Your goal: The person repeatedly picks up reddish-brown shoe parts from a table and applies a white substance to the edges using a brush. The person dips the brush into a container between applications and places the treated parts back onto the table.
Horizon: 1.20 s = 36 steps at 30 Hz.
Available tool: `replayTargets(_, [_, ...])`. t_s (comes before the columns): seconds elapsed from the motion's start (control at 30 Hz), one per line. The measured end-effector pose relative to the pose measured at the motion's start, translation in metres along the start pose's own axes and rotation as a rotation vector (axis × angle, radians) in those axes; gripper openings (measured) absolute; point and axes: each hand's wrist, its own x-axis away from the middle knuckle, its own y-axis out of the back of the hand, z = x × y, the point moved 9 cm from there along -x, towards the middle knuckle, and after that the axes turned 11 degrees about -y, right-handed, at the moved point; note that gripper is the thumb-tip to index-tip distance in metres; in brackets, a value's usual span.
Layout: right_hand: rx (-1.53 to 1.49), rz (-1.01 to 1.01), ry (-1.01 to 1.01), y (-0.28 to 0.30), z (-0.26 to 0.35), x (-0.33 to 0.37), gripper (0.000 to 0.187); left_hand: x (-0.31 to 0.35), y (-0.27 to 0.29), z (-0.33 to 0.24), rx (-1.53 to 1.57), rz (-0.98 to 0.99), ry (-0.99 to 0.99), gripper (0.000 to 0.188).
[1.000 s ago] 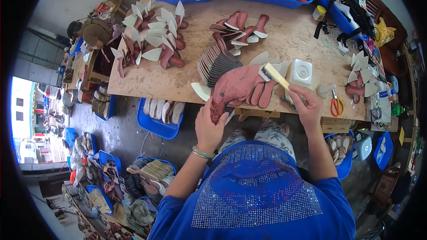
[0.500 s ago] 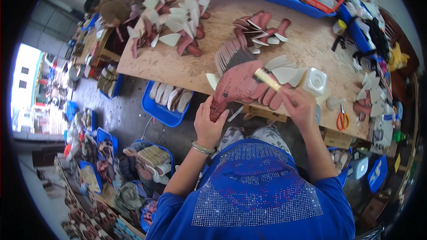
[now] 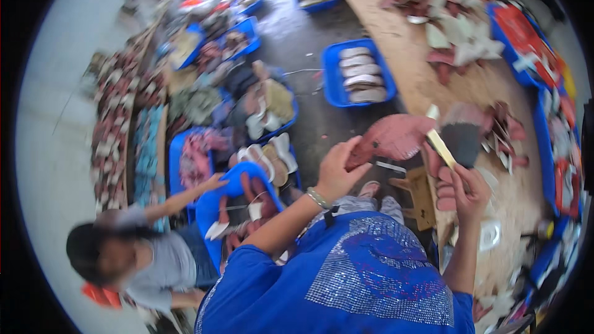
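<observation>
My left hand (image 3: 337, 170) is closed round the narrow end of a reddish fanned-out stack of thin shoe pieces (image 3: 396, 136), its broad end reaching over the table edge. A small dark spot shows on the stack. In my right hand (image 3: 471, 193) is a flat brush (image 3: 441, 148) with a pale handle. The brush's tip lies close beside the stack's right edge; whether it touches, I cannot tell. Just beyond the brush, a dark grey fanned pile (image 3: 464, 142) rests on the table, with reddish sole-shaped pieces (image 3: 445, 196) nearer me.
The wooden table (image 3: 396, 43) carries heaps of red and white pieces (image 3: 458, 31). Blue tubs line its far side. On the floor stands a blue tub of soles (image 3: 328, 80). At left, a person (image 3: 161, 260) sits beside a blue tub (image 3: 213, 210), one arm stretched out.
My view has swung left, bringing the person and the left-hand shelves into sight. Both hands keep hold of the same things.
</observation>
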Motion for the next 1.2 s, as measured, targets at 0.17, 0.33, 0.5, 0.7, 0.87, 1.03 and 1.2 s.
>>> replayTargets(0.17, [0.094, 0.153, 0.088, -0.048, -0.010, 0.006, 0.019, 0.077, 0.037, 0.001, -0.031, -0.070, 0.141, 0.066])
replayTargets(0.33, [0.078, 0.125, 0.182, -0.076, -0.009, -0.016, 0.016, 0.142, 0.063, -0.004, -0.055, -0.218, 0.174, 0.075])
replayTargets(0.5, [-0.067, 0.289, -0.065, -0.105, 0.007, -0.007, 0.015, 0.184, 0.068, 0.000, -0.079, -0.241, 0.303, 0.072])
replayTargets(0.7, [-0.057, 0.239, -0.017, -0.104, 0.033, -0.017, 0.019, 0.174, 0.066, 0.043, -0.168, -0.258, 0.214, 0.061])
replayTargets(0.87, [0.040, 0.194, -0.051, -0.105, 0.072, 0.005, 0.016, 0.110, 0.061, 0.074, -0.286, -0.202, 0.112, 0.059])
replayTargets(1.03, [0.200, 0.069, -0.072, -0.116, 0.087, 0.007, 0.015, 0.027, 0.057, 0.078, -0.291, -0.110, -0.129, 0.056])
replayTargets(1.2, [0.376, -0.110, 0.119, -0.133, 0.101, -0.004, 0.017, -0.040, 0.040, 0.070, -0.210, -0.055, -0.399, 0.056])
